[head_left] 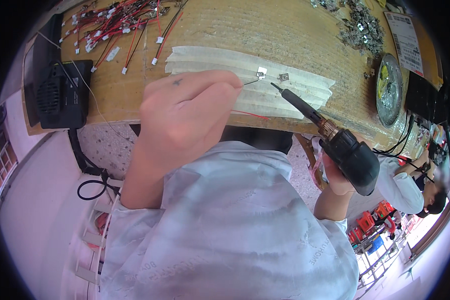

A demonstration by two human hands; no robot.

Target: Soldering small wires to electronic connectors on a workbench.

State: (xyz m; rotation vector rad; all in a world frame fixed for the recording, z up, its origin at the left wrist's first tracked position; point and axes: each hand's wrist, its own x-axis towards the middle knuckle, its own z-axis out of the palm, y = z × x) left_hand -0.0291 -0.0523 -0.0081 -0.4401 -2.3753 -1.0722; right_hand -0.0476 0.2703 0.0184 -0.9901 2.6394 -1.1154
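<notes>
My left hand is closed in a pinch on a thin black wire. The wire's tip reaches a small silvery metal piece lying on strips of pale masking tape. A red wire sticks out below the same hand; its other end is hidden. In my right hand is a black soldering iron, gripped by its handle. Its dark tip points up and left, a little right of the wire's end and apart from the metal piece. A second small metal piece lies on the tape to the right.
Red and black wires with white connectors are heaped at the far left. Many small metal pieces lie at the far right. A round metal dish with yellow stuff stands near a black box at right. Another black device sits left. A co-worker is at right.
</notes>
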